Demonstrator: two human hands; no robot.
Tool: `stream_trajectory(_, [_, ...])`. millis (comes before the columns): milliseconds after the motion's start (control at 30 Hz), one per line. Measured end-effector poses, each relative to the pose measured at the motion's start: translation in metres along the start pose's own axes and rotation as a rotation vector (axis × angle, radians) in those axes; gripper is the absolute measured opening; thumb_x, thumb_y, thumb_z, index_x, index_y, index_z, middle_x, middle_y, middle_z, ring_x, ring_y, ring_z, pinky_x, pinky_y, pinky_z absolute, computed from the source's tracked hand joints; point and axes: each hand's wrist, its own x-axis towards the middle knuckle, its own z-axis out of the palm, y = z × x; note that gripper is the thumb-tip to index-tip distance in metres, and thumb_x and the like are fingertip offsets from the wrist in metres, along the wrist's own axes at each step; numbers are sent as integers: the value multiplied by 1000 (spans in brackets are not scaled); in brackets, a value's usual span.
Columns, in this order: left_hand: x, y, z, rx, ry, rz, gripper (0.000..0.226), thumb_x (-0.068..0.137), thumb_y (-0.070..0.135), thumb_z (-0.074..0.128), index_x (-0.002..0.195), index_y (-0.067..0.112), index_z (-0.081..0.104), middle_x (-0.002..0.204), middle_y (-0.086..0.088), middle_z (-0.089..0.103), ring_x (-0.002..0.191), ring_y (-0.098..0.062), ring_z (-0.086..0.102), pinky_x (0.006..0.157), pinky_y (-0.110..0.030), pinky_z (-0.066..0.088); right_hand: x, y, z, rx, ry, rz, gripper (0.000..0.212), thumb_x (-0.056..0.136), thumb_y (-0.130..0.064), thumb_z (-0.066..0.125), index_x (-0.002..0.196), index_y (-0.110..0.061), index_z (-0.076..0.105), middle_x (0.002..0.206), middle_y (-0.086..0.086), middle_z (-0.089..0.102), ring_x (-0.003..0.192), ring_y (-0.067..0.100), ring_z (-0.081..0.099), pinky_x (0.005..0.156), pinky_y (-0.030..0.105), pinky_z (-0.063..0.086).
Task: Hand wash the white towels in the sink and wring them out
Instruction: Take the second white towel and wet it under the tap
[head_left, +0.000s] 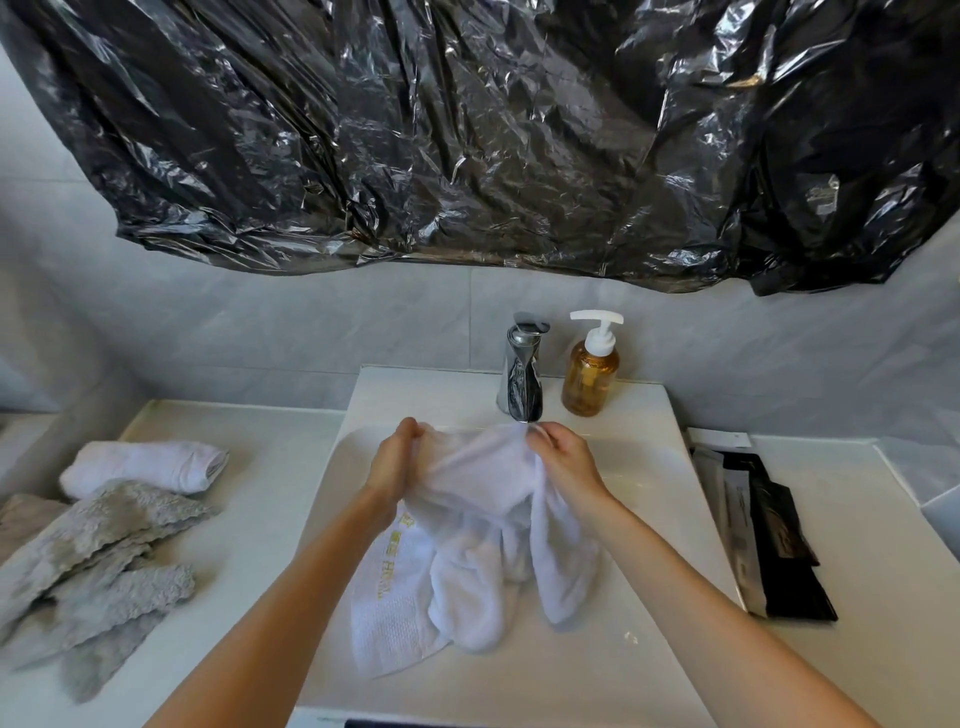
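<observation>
Towel, white with gold lettering, is up at centre frame over the sink, its top edge bunched right under the chrome faucet while the rest drapes down into the basin. Left hand grips one side of that edge and right hand pinches the other, held slightly apart. Amber soap bottle stands just right of the faucet; a rolled white towel and grey cloths lie at the left, dark packets at the right, black plastic sheeting across the top.
</observation>
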Motion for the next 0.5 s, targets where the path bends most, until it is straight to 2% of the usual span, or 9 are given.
stream_trajectory(33, [-2, 2, -6, 69, -42, 9, 44, 61, 56, 53, 84, 22, 71, 92, -3, 65, 85, -20, 56, 72, -31, 38, 2, 0, 4, 19, -16, 23, 15, 98, -8, 52, 85, -9, 59, 72, -3, 50, 68, 6, 43, 55, 7, 35])
stream_trajectory(67, [-3, 4, -11, 183, -96, 31, 47, 69, 59, 56, 99, 26, 72, 103, 1, 65, 93, -18, 57, 76, -31, 39, 5, 0, 6, 44, -32, 53, 18, 98, -9, 51, 81, -9, 57, 71, -2, 48, 68, 7, 42, 53, 7, 34])
stream_trajectory(133, [-4, 8, -13, 464, -197, 83, 34, 90, 53, 57, 116, 34, 65, 116, 9, 60, 106, -13, 55, 83, -27, 41, 7, -1, 8, 90, -110, 103, 16, 98, -14, 54, 89, -1, 60, 80, 6, 51, 76, 11, 46, 59, 10, 37])
stream_trajectory(200, [-3, 11, -7, 757, -248, 131, 33, 84, 51, 69, 110, 30, 65, 107, 10, 61, 98, -9, 56, 77, -18, 41, 7, -3, 7, 158, -230, 157, 22, 96, -15, 57, 106, 3, 61, 92, 8, 60, 88, 14, 56, 73, 16, 43])
stream_trajectory(267, [-2, 10, 5, 894, -252, 212, 37, 80, 44, 76, 104, 18, 68, 97, 7, 61, 89, -10, 55, 70, -21, 40, 6, -7, 4, 233, -308, 200, 12, 94, -10, 57, 103, -4, 63, 92, 5, 66, 88, 14, 62, 77, 20, 46])
stream_trajectory(333, [0, 10, 13, 716, -231, 213, 27, 84, 28, 74, 105, 12, 70, 95, 1, 65, 87, -13, 58, 74, -26, 44, 7, -5, -2, 256, -318, 211, 16, 90, 2, 56, 101, -7, 61, 93, 6, 67, 88, 17, 63, 75, 22, 47])
stream_trajectory(400, [-4, 13, 16, 466, -185, 195, 23, 81, 20, 74, 102, 11, 72, 92, -1, 67, 84, -14, 60, 73, -26, 48, 5, 2, -14, 94, -326, 165, 32, 83, 10, 59, 109, -7, 58, 100, 4, 65, 94, 15, 61, 74, 18, 48])
stream_trajectory(433, [-5, 14, 16, 393, -161, 193, 26, 76, 23, 74, 99, 12, 72, 90, 0, 68, 82, -14, 61, 71, -25, 48, 2, 5, -20, -41, -359, 150, 34, 83, 9, 63, 112, -8, 58, 101, 2, 64, 96, 13, 60, 75, 14, 48])
stream_trajectory(500, [-3, 17, 15, 348, -150, 189, 36, 64, 31, 66, 96, 16, 73, 87, 2, 70, 79, -12, 62, 69, -24, 49, -4, 15, -33, -231, -483, 175, 25, 87, -6, 67, 111, -10, 63, 97, -4, 66, 91, 5, 61, 74, 10, 47])
